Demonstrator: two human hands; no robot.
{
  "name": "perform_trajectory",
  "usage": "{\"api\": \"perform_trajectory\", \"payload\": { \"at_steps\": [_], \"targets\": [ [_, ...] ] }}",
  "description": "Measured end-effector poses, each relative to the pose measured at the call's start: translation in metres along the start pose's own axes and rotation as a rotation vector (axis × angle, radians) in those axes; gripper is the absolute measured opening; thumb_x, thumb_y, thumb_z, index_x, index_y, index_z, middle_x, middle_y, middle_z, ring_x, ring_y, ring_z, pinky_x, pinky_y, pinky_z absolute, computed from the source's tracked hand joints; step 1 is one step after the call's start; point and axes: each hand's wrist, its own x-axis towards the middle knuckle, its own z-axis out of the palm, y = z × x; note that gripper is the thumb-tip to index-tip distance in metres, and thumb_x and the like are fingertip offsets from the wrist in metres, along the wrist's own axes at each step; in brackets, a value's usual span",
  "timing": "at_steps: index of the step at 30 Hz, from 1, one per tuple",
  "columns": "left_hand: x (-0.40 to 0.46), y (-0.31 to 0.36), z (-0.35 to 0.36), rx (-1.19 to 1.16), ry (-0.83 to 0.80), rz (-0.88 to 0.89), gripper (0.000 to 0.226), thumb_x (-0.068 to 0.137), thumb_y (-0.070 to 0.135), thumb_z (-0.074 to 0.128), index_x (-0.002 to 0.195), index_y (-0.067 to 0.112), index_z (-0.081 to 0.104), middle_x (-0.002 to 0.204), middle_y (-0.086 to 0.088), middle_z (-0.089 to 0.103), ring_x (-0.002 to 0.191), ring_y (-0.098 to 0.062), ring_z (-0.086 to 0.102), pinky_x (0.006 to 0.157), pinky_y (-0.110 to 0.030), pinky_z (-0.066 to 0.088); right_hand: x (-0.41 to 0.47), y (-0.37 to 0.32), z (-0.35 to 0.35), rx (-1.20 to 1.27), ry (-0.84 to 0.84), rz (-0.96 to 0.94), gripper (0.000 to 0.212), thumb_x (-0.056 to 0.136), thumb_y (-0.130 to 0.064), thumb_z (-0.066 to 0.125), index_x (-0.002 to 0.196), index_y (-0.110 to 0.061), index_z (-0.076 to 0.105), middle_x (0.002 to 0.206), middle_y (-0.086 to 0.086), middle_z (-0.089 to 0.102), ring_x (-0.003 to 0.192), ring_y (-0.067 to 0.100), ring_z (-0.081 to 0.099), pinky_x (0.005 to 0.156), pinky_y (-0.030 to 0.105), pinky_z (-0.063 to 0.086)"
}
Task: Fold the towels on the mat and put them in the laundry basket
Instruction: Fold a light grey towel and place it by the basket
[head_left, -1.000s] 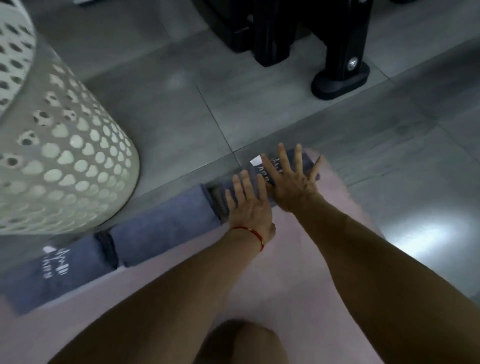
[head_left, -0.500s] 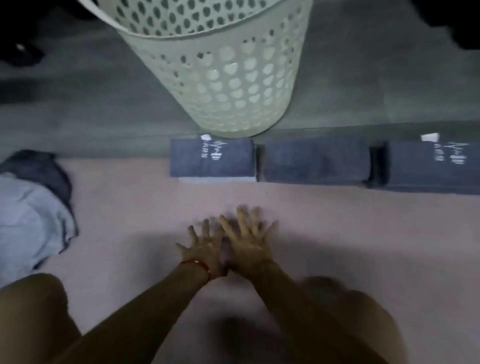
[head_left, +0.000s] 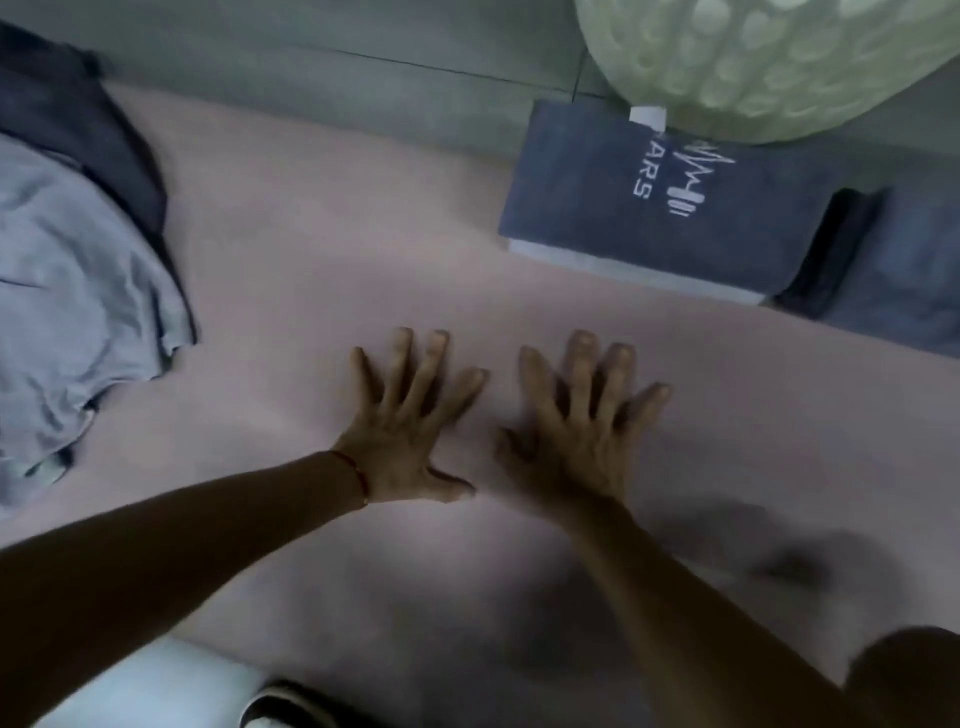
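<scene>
I see both hands spread flat over the pink mat (head_left: 322, 249), fingers straight, gripping nothing: left hand (head_left: 410, 431), right hand (head_left: 576, 431). The unfolded towels (head_left: 78, 280) lie crumpled at the mat's left edge, well apart from the left hand, pale blue over dark grey. A folded towel (head_left: 649, 208), navy with white lettering, sits up and right of my right hand, just beside a second folded one (head_left: 904, 270), under the perforated laundry basket (head_left: 769, 62).

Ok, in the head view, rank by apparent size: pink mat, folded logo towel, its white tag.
1. Pink mat, largest, though partly cropped by the frame.
2. Folded logo towel.
3. White tag, smallest by far.
</scene>
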Motion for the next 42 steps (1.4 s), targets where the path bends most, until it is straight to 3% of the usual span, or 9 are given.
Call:
{"api": "perform_trajectory", "payload": {
  "at_steps": [7,14,19,22,24,30,33,37,42],
  "targets": [
    [0.002,-0.002,0.005,-0.042,0.032,0.055,0.131,0.059,0.101,0.042,0.161,0.027,0.005,0.164,-0.024,-0.014,0.144,-0.058,-0.017,0.097,-0.088,0.006,0.002,0.010,0.015,0.021,0.086,-0.008,0.096,0.083,-0.088,0.032,0.161,-0.039,0.006,0.169,0.013,-0.008,0.151,0.050,-0.014,0.109,0.081,0.000],
    [0.000,-0.003,0.011,-0.086,0.065,0.068,0.130,0.058,0.103,0.035,0.151,0.038,-0.028,0.154,-0.011,-0.045,0.139,-0.048,-0.039,0.101,-0.083,-0.008,-0.001,0.008,0.024,-0.018,0.169,0.034,0.093,0.082,-0.089,0.018,0.161,-0.041,0.006,0.170,0.007,-0.007,0.154,0.043,-0.009,0.111,0.078,0.000],
    [-0.001,-0.002,0.019,-0.061,0.115,0.072,0.126,0.056,0.100,0.030,0.151,0.040,-0.027,0.157,-0.010,-0.040,0.141,-0.046,-0.037,0.101,-0.080,-0.013,-0.009,-0.050,0.032,0.121,0.189,0.344,0.075,0.089,-0.070,0.019,0.158,-0.048,-0.001,0.170,0.000,-0.013,0.154,0.036,-0.017,0.114,0.074,-0.010],
    [-0.008,-0.016,0.014,-0.224,0.077,0.122,0.117,0.070,0.082,0.055,0.159,0.034,-0.005,0.165,-0.001,-0.024,0.149,-0.034,-0.027,0.111,-0.073,-0.013,-0.011,-0.106,0.026,0.376,0.146,0.492,0.061,0.099,-0.061,0.027,0.157,-0.048,0.014,0.170,-0.001,-0.008,0.153,0.035,-0.018,0.115,0.068,-0.015],
    [-0.030,-0.043,0.013,-0.332,0.193,0.123,0.092,0.081,0.054,0.067,0.157,0.030,0.022,0.168,0.000,0.005,0.154,-0.024,-0.001,0.119,-0.062,0.008,-0.012,-0.136,0.021,0.401,0.131,0.465,0.056,0.097,-0.058,0.027,0.151,-0.044,0.035,0.167,0.002,0.013,0.152,0.037,0.003,0.118,0.064,0.003],
    [-0.131,-0.208,0.061,-0.149,0.735,-0.415,0.067,0.062,0.028,0.083,0.126,0.025,0.064,0.142,-0.015,0.053,0.132,-0.039,0.048,0.106,-0.070,0.031,-0.007,-0.267,0.010,0.554,0.288,0.112,0.041,0.094,-0.024,0.063,0.135,-0.020,0.065,0.151,0.012,0.049,0.138,0.035,0.045,0.111,0.056,0.038],
    [-0.164,-0.295,0.079,-0.089,0.535,-0.641,0.060,0.077,0.037,0.076,0.134,0.034,0.057,0.144,-0.012,0.051,0.132,-0.041,0.045,0.106,-0.072,0.026,-0.007,-0.336,0.002,0.582,0.254,-0.056,0.040,0.094,-0.018,0.063,0.134,-0.020,0.066,0.152,0.011,0.048,0.139,0.032,0.045,0.113,0.048,0.038],
    [-0.178,-0.332,0.084,-0.061,0.345,-0.559,0.029,0.096,0.029,0.056,0.124,0.031,0.066,0.123,0.000,0.064,0.117,-0.029,0.053,0.104,-0.049,0.035,-0.014,-0.392,0.003,0.554,0.208,-0.239,0.038,0.093,-0.016,0.060,0.131,-0.016,0.066,0.142,0.009,0.056,0.130,0.031,0.051,0.109,0.046,0.042],
    [-0.202,-0.282,0.072,-0.477,0.832,-0.279,0.018,0.094,0.025,0.050,0.086,0.014,0.060,0.078,-0.005,0.062,0.074,-0.029,0.058,0.069,-0.037,0.044,-0.007,-0.410,-0.006,0.959,0.202,-0.062,0.050,0.099,-0.030,0.054,0.147,-0.017,0.048,0.135,0.004,0.057,0.122,0.021,0.056,0.103,0.034,0.044]
  ]
}}
